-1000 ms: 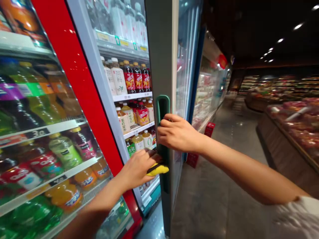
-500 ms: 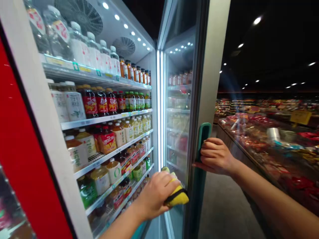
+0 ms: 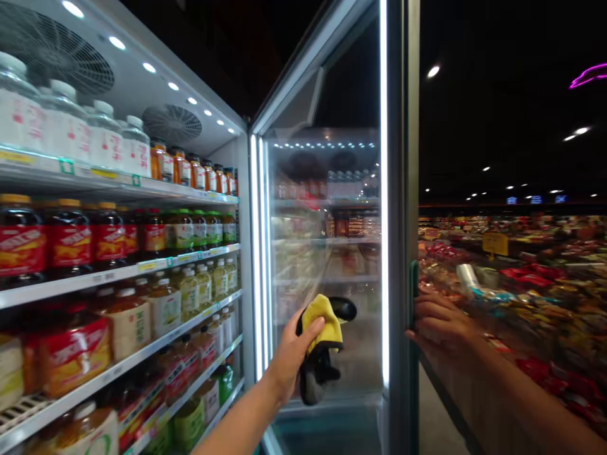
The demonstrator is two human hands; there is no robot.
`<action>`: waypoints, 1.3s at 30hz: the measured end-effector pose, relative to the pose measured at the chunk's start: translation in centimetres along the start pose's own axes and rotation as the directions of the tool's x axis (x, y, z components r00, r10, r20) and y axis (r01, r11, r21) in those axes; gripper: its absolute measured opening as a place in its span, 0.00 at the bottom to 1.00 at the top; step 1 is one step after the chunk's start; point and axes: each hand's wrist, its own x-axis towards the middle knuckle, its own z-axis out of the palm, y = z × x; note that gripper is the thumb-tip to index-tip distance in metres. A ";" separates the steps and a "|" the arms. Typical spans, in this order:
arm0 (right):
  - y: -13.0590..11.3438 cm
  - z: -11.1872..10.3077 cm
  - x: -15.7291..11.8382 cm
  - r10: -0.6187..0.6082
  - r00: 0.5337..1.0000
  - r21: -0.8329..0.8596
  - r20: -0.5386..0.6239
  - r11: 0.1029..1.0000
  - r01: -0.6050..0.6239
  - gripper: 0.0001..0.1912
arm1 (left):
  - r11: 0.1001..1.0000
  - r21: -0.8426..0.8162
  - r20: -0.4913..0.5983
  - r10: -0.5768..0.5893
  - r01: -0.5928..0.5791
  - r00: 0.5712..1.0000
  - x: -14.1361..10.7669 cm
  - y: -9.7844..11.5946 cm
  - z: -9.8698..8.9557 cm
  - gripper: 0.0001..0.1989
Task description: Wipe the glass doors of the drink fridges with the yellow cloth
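Note:
My left hand (image 3: 290,354) is closed on a yellow cloth (image 3: 321,319) with dark edging. Black and grey parts show beside and below the cloth, and I cannot make out whether they belong to it. Both are in front of the inner side of an open glass fridge door (image 3: 355,354). My right hand (image 3: 441,316), a little blurred, is closed around the green door handle (image 3: 414,281) at the door's outer edge. Some of its fingertips are hidden behind the edge.
To the left, lit fridge shelves (image 3: 114,275) carry rows of bottled drinks (image 3: 71,237). White light strips run down the door (image 3: 384,189) and the cabinet's side. Heaped packaged goods (image 3: 535,303) lie beyond the door, with a yellow sign (image 3: 495,243) over them.
The door has swung wider, showing more of its inner glass. My left hand has raised the cloth nearer the glass. My right hand stays at the handle. The view has shifted right and closer.

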 end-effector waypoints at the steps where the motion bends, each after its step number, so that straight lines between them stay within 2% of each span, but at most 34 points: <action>1: 0.8 0.0 -0.7 0.028 1.000 0.004 -0.011 1.000 -0.028 0.09 | 0.997 -0.056 0.012 -0.047 0.047 0.999 1.0 -0.1 0.9 0.31; 3: 2.3 0.3 -1.9 0.076 0.997 0.002 -0.018 0.997 -0.076 0.09 | 0.984 -0.139 0.036 -0.110 0.114 0.993 2.8 -0.4 2.5 0.28; 6: 4.7 0.7 -3.4 0.131 0.991 -0.040 -0.015 0.990 -0.132 0.09 | 0.963 -0.223 0.070 -0.140 0.152 0.988 5.4 -1.5 4.2 0.20; 10: 6.6 0.9 -4.6 0.210 0.977 -0.137 0.018 0.969 -0.206 0.12 | 0.928 -0.298 0.113 -0.199 0.225 0.973 8.1 -3.1 5.2 0.12; 12: 6.1 1.4 -4.4 0.307 0.952 -0.284 -0.020 0.911 -0.300 0.13 | 0.912 -0.314 0.142 -0.230 0.264 0.963 9.2 -3.5 5.3 0.10; 14: 4.6 2.6 -3.4 0.391 0.914 -0.385 -0.111 0.830 -0.403 0.13 | 0.908 -0.306 0.185 -0.239 0.287 0.953 10.4 -3.7 5.5 0.09; 16: 2.7 4.9 -1.4 0.441 0.887 -0.320 -0.135 0.828 -0.461 0.04 | 0.915 -0.298 0.223 -0.211 0.273 0.952 11.7 -3.6 5.9 0.10; 17: 1.9 6.3 -0.2 0.454 0.886 -0.224 -0.094 0.857 -0.464 0.11 | 0.916 -0.304 0.241 -0.190 0.260 0.952 12.4 -3.5 6.1 0.11; 19: 1.1 9.2 2.4 0.442 0.897 0.003 0.034 0.897 -0.442 0.37 | 0.907 -0.336 0.310 -0.147 0.253 0.939 13.8 -2.8 6.4 0.13; 20: 1.1 10.6 3.6 0.426 0.902 0.106 0.073 0.896 -0.432 0.45 | 0.899 -0.352 0.361 -0.125 0.259 0.924 14.5 -2.3 6.4 0.15; 21: 1.3 11.8 4.7 0.413 0.907 0.188 0.085 0.887 -0.422 0.46 | 0.892 -0.360 0.427 -0.102 0.272 0.899 15.2 -1.7 6.3 0.17; 22: 1.7 12.8 5.6 0.407 0.911 0.243 0.071 0.879 -0.411 0.44 | 0.889 -0.356 0.501 -0.079 0.288 0.862 16.0 -1.1 6.0 0.19; 24: 2.8 14.1 7.0 0.406 0.914 0.265 0.009 0.880 -0.393 0.40 | 0.897 -0.329 0.637 -0.020 0.296 0.770 17.6 0.3 5.3 0.24; 26: 4.2 14.8 8.1 0.373 0.927 0.199 -0.047 0.913 -0.358 0.43 | 0.914 -0.305 0.732 0.045 0.268 0.680 19.4 1.6 4.8 0.30; 28: 5.9 14.8 9.1 0.322 0.942 0.090 -0.096 0.945 -0.313 0.47 | 0.933 -0.292 0.780 0.105 0.211 0.617 21.4 2.5 4.7 0.35; 30: 8.0 13.8 10.8 0.297 0.941 -0.044 -0.164 0.950 -0.308 0.47 | 0.951 -0.285 0.789 0.162 0.119 0.593 23.4 3.0 5.1 0.38; 32: 10.5 11.8 13.3 0.293 0.925 -0.208 -0.244 0.915 -0.345 0.46 | 0.959 -0.278 0.744 0.249 -0.052 0.620 25.5 3.4 5.6 0.39; 34: 13.4 9.2 16.7 0.273 0.914 -0.398 -0.299 0.835 -0.379 0.43 | 0.921 -0.227 0.648 0.386 -0.318 0.657 27.5 3.8 5.9 0.36; 35: 14.8 7.8 18.4 0.255 0.917 -0.499 -0.306 0.778 -0.382 0.42 | 0.869 -0.167 0.600 0.465 -0.466 0.652 28.4 4.1 6.1 0.34; 36: 16.2 6.7 20.1 0.250 0.918 -0.597 -0.309 0.700 -0.392 0.40 | 0.792 -0.092 0.565 0.541 -0.604 0.623 29.3 4.5 6.1 0.32; 37: 17.5 6.0 21.4 0.259 0.917 -0.674 -0.304 0.621 -0.400 0.40 | 0.695 -0.009 0.546 0.605 -0.719 0.579 30.1 5.0 6.2 0.30; 39: 19.4 5.7 22.7 0.317 0.909 -0.769 -0.272 0.496 -0.403 0.39 | 0.482 0.144 0.549 0.688 -0.864 0.475 31.5 6.1 6.3 0.27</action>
